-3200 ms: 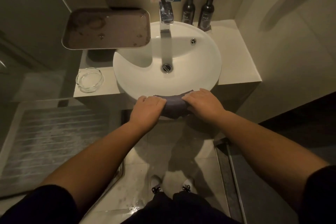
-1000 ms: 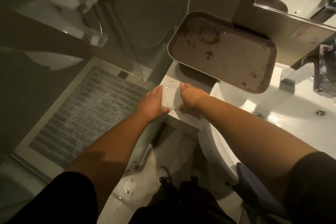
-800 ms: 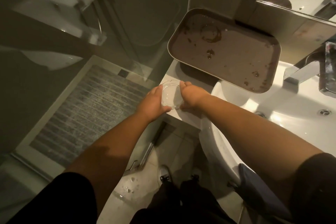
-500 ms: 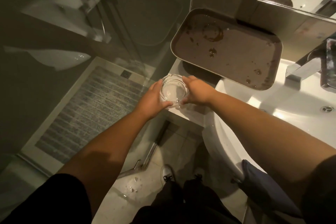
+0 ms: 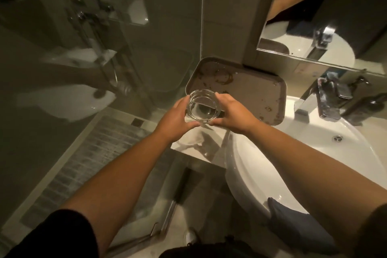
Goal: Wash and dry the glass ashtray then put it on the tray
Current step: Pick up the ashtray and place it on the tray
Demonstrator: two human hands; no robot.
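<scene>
The round clear glass ashtray [image 5: 202, 105] is lifted off the counter and tilted toward me, held between both hands. My left hand [image 5: 175, 119] grips its left side and my right hand [image 5: 232, 113] grips its right side. Just behind it sits the brown tray [image 5: 253, 87] with stained, wet marks, resting partly over the white basin [image 5: 314, 153]. A dark blue cloth [image 5: 293, 228] hangs over the basin's near rim.
The chrome tap [image 5: 318, 100] stands at the right of the tray, with dark bottles behind it. A mirror [image 5: 314, 16] hangs above. The white counter corner [image 5: 194, 142] lies under my hands. A glass shower wall [image 5: 104, 48] and grey floor mat [image 5: 83, 163] are at left.
Both hands left the cloth on the basin rim and moved left to the ashtray on the counter. They gripped it and have raised it off the counter, toward the tray.
</scene>
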